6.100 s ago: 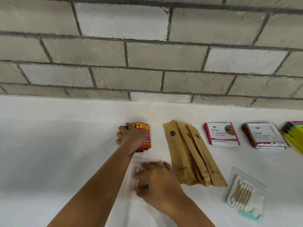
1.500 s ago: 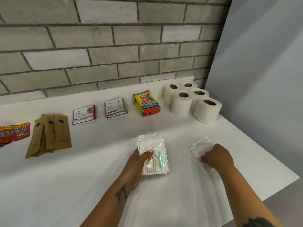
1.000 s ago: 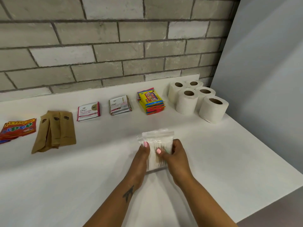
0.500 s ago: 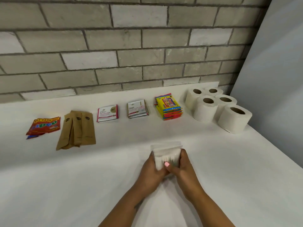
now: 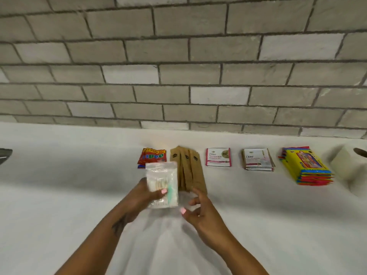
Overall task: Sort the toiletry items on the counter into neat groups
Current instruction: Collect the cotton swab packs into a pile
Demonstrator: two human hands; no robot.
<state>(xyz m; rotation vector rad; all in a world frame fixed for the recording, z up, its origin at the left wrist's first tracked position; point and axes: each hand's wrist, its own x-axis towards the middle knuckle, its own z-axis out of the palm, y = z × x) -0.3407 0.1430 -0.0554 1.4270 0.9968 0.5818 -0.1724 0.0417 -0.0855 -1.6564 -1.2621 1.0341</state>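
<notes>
Left hand (image 5: 142, 195): grips the clear bags (image 5: 161, 184), thumb across their front.
Clear bags: raised over the counter (image 5: 59, 195); top edge covers the lower corner of the red packets (image 5: 152, 158) and the left side of the brown sleeves (image 5: 189, 168).
Right hand (image 5: 200, 211): just right of the bags, fingers loosely curled, holding nothing.
Back row, left to right: red packets, 3 brown sleeves, 2 stacks of white packets (image 5: 218, 159) (image 5: 257, 162), yellow packets (image 5: 306, 168), toilet roll (image 5: 349, 167).
Behind: brick wall (image 5: 178, 66).
</notes>
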